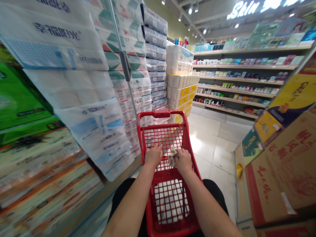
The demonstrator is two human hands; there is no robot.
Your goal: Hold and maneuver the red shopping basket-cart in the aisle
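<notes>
A red shopping basket [185, 131] with meshed walls stands in front of me between my knees. My left hand [154, 155] rests at the left part of its mesh, fingers stretched forward and holding nothing that I can see. A short way to the right, my right hand [184, 160] is closed around a crumpled, stained whitish cloth or tissue [172, 157], pressed near the mesh. My fingers cover part of it. A long handle with a grey grip [125, 65] rises from the basket's far left corner and leans left.
Stacked tissue packs [96, 85] rise close on the left, with paper-roll packs [181, 84] beyond. Cardboard cartons [291, 168] stand close on the right. Pale floor tiles [214, 144] lead to product shelves [242, 79] at the back.
</notes>
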